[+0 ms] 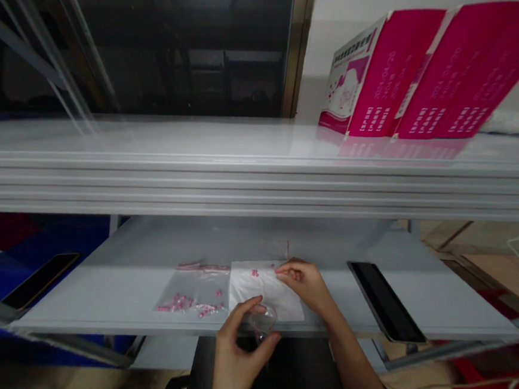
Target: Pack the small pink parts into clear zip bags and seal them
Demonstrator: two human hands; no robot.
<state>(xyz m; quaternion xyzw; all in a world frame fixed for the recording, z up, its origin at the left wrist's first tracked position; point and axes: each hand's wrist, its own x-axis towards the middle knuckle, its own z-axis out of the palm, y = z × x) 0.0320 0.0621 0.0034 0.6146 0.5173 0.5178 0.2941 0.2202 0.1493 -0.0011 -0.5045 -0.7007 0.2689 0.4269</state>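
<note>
My left hand [241,349] curls around a small clear round container [264,319] at the front edge of the grey table [339,296]. Thumb and fingers grip its sides. Over a white sheet [267,290], my right hand [304,281] has its fingertips pinched together; whatever they hold, if anything, is too small to make out. A few tiny pink pieces [255,273] lie on the sheet just left of those fingertips. To the left of the sheet rests a clear zip bag [190,287] with several small pink pieces inside.
A dark flat tablet [385,301] lies right of my right hand. Another dark flat device [41,280] is at far left. Above the table, a shelf [240,178] crosses the view, bearing magenta boxes [394,82] at the right.
</note>
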